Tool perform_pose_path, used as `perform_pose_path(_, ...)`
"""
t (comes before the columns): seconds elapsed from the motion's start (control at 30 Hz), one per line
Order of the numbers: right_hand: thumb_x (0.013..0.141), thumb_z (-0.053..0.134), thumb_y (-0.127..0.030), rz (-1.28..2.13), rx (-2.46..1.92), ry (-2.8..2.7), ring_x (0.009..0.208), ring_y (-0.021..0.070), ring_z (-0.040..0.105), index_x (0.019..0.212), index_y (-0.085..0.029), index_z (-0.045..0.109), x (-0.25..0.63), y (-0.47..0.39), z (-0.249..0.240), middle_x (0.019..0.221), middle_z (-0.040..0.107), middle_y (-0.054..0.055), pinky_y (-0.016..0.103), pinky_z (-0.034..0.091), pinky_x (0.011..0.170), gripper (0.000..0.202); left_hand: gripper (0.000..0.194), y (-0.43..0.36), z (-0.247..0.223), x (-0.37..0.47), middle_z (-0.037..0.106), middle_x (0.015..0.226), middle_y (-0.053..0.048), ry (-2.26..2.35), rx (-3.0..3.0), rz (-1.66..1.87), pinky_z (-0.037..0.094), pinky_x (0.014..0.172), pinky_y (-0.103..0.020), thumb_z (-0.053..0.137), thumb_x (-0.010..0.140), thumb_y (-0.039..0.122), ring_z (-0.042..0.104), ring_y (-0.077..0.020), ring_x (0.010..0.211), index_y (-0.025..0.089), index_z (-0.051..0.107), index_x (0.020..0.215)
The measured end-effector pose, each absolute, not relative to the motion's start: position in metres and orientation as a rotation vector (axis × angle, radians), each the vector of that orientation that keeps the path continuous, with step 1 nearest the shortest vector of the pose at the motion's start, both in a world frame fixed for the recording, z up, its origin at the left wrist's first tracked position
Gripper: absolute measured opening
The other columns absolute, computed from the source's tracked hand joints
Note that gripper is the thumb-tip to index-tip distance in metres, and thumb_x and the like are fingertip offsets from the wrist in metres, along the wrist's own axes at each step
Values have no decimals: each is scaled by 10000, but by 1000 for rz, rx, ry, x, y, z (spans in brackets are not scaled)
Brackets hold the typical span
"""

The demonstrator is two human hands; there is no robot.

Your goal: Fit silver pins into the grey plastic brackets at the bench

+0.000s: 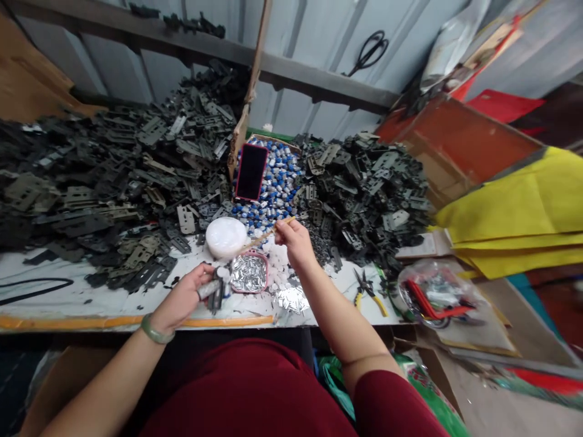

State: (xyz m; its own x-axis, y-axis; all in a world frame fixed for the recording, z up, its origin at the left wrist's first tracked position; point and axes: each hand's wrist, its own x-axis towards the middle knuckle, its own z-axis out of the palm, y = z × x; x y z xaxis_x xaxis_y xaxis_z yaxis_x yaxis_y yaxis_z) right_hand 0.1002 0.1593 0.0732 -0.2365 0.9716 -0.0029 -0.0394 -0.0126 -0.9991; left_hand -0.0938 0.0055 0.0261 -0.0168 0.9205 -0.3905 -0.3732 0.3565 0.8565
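Near the table's front edge, my left hand (184,295) is closed on a grey metal part (214,291). My right hand (296,241) pinches a thin yellowish stick (264,237), whose lower end points down-left toward a round white tub (226,237). Between the hands sits a pink-rimmed dish (266,276) of small silvery pieces. A loose heap of silvery pieces (291,299) lies to its right, below small whitish pieces (277,261). Behind the tub, a dark phone with a pink edge (251,172) leans on a pile of blue and silver pieces (280,176).
Dark metal parts are heaped at the left (113,164) and at the right (368,188). Yellow-handled pliers (370,294) lie right of my right forearm. A plastic bag (437,291) with red things stands at the table's right end. Scissors (371,51) hang on the wall.
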Motion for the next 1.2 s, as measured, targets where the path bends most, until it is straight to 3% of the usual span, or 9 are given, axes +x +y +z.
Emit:
perform_pose_path(0.1,797,552,-448,1293,-1131,-1284,469,86,449,698,-201,503,87,170,66,508,504,-62,211,363,503,270,336,-4,24,-85,652,761,-30,1096,627,949,482,519,-253,793,630,308,576,-144,576,178,593,867)
perform_pose_path(0.23,822,546,-362,1112,-1308,-1503,527,97,496,686,-200,522,66,177,43,533,523,-64,213,383,557,213,337,-15,13,-69,671,890,-48,1015,564,906,507,669,-273,775,672,307,623,-169,739,196,583,926)
perform_pose_path(0.4,815,576,-377,1000,-1422,-1808,614,117,533,726,-201,573,98,173,19,617,573,-43,217,387,588,198,369,-22,1,-68,677,929,-27,994,477,871,488,658,-265,737,724,307,623,-161,734,237,553,1036)
perform_pose_path(0.6,832,529,-246,175,-1931,-1762,879,186,563,839,-189,595,174,204,29,914,629,62,276,419,762,87,455,-23,-4,-75,684,914,-31,1001,399,918,475,617,-254,757,703,299,629,-167,748,225,542,1097)
perform_pose_path(0.7,784,611,-272,-86,-2016,-1753,1008,249,523,933,-166,580,182,225,31,1036,612,127,330,418,818,185,476,-23,-4,-70,686,903,-24,992,359,944,481,640,-244,771,687,298,624,-153,742,213,551,1101)
perform_pose_path(0.9,724,577,-164,436,-1794,-1295,978,220,555,896,-186,554,184,237,28,935,636,79,306,431,816,176,451,-26,1,-60,686,882,-13,1004,330,1004,502,712,-242,793,660,281,621,-135,731,199,589,1054)
perform_pose_path(1.0,741,486,-156,646,-1685,-1106,749,152,597,899,-188,512,193,234,29,828,637,29,244,457,649,163,409,-24,1,-58,684,866,-14,1021,295,1048,505,692,-238,808,628,258,625,-140,725,187,615,981)
perform_pose_path(1.1,773,432,-190,779,-1628,-1039,508,89,525,946,-201,453,199,224,33,757,634,-18,191,399,469,175,397,-19,-3,-54,683,819,-9,1065,242,1072,500,635,-230,811,593,219,626,-142,694,181,618,939)
perform_pose_path(1.2,801,453,-278,1010,-1486,-968,407,60,445,898,-216,435,197,204,35,679,612,-48,165,332,391,117,370,-13,-5,-49,679,768,-7,1073,221,1079,497,612,-230,791,587,202,625,-142,666,176,613,911)
